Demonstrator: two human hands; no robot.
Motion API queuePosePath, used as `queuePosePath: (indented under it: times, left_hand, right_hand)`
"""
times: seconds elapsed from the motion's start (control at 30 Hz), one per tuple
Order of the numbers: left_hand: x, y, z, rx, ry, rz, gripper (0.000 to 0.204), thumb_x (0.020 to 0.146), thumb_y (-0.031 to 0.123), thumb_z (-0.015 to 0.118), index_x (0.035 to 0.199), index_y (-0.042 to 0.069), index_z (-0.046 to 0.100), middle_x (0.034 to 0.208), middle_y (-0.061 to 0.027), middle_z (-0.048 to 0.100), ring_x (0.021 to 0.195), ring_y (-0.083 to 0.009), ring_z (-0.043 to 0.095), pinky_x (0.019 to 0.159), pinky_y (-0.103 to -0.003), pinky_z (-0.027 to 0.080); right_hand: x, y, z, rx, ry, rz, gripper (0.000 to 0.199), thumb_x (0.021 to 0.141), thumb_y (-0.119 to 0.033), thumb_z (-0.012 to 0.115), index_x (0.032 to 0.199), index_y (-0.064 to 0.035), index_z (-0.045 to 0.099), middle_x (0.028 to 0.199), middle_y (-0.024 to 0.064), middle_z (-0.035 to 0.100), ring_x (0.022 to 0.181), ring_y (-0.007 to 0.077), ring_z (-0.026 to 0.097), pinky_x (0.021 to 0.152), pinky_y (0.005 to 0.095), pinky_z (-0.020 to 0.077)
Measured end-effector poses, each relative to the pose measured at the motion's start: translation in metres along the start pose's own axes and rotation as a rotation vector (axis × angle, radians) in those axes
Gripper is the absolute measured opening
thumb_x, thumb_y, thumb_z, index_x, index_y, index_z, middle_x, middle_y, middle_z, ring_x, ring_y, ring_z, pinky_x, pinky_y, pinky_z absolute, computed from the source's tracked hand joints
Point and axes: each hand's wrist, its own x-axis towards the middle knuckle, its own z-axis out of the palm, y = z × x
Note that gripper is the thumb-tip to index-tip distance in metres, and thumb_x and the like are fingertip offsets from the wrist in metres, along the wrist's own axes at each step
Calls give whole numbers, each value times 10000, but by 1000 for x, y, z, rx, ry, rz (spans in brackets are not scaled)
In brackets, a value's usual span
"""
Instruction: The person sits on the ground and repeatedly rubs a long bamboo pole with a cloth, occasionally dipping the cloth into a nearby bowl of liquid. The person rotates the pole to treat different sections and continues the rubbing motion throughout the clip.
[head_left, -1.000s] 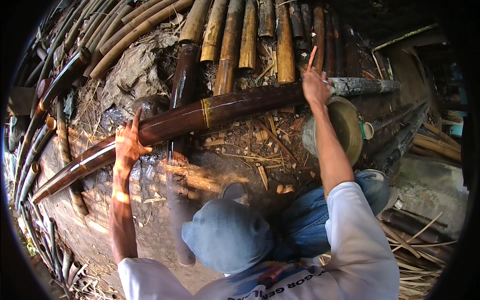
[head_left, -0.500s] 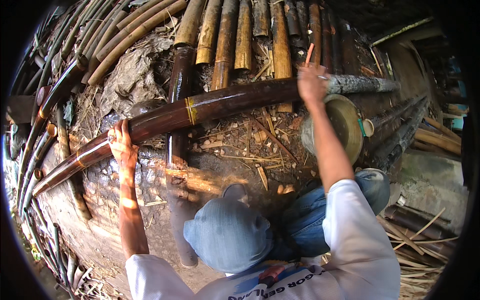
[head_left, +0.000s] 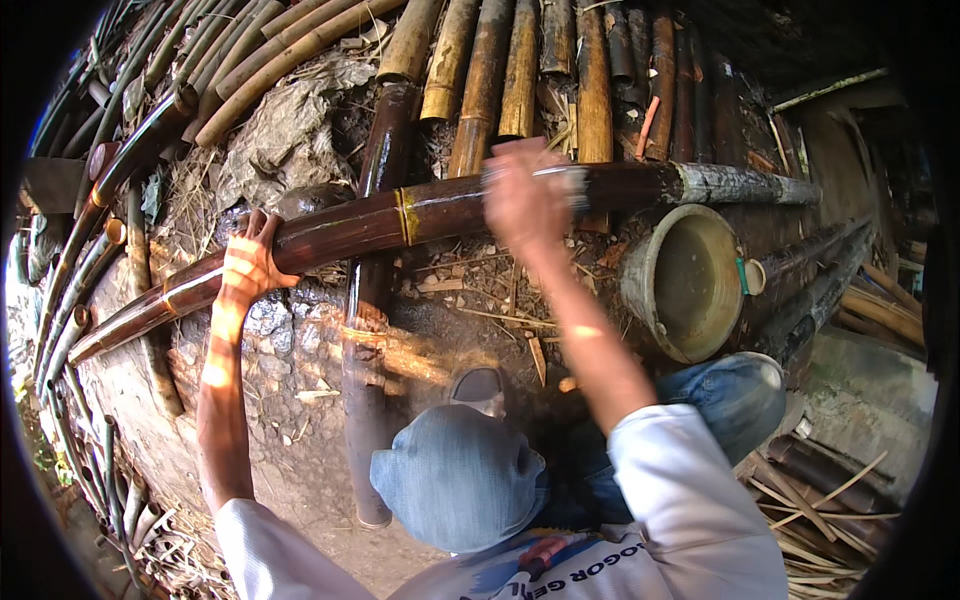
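Note:
A long dark-brown, wet-looking bamboo pole (head_left: 345, 231) lies crosswise in front of me, its right end mottled whitish. My left hand (head_left: 250, 265) grips it left of the middle, fingers over the far side and thumb along the near side. Farther right on the pole, my right hand (head_left: 530, 205) is smeared by motion. Its fingers look bunched, with a reddish-brown edge at the far side; what they hold is unclear. Beneath the pole, another dark bamboo pole (head_left: 372, 290) runs away from me.
A round basin (head_left: 657, 300) of cloudy liquid stands near the pole's right part. Cut bamboo poles (head_left: 477, 85) lie in a row beyond. An orange stick (head_left: 648, 127) rests among them. More bamboo (head_left: 240, 65) is piled at far left. Bamboo strips (head_left: 815, 530) lie at lower right.
My right hand has moved left along the pole, from near the whitish part toward the middle. My left hand stays on the pole, its thumb now spread to the right. The whole view has shifted slightly.

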Motion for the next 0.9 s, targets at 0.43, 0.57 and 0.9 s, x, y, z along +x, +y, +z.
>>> queuePosePath:
  times: [0.43, 0.57, 0.9]
  left_hand:
    - [-33, 34, 20, -73, 263, -133, 1062, 485, 193, 959, 1426, 81, 479, 1326, -146, 584, 1223, -381, 547, 1056, -473, 429]
    - [-41, 43, 31, -38, 464, -107, 866, 596, 65, 831, 1399, 78, 507, 1329, -128, 582, 1239, -361, 539, 1074, -477, 424]
    - [-33, 72, 69, 27, 811, -235, 759, 695, -89, 615, 1429, 69, 503, 1427, -130, 546, 1362, -366, 488, 1185, -564, 330]
  right_hand:
    - [-2, -187, 43, 382, -8, -195, 381, 995, -307, 527, 1284, -103, 669, 1467, 131, 572, 1411, 358, 466, 1235, 612, 186]
    - [-6, -22, 1, 149, -19, 93, 284, 989, -301, 544, 1220, -214, 686, 1019, 207, 681, 1014, 372, 672, 1020, 647, 425]
    - [19, -86, -3, 83, -171, 73, 360, 1003, -360, 487, 1015, -86, 721, 1028, 128, 717, 1012, 326, 664, 1065, 531, 423]
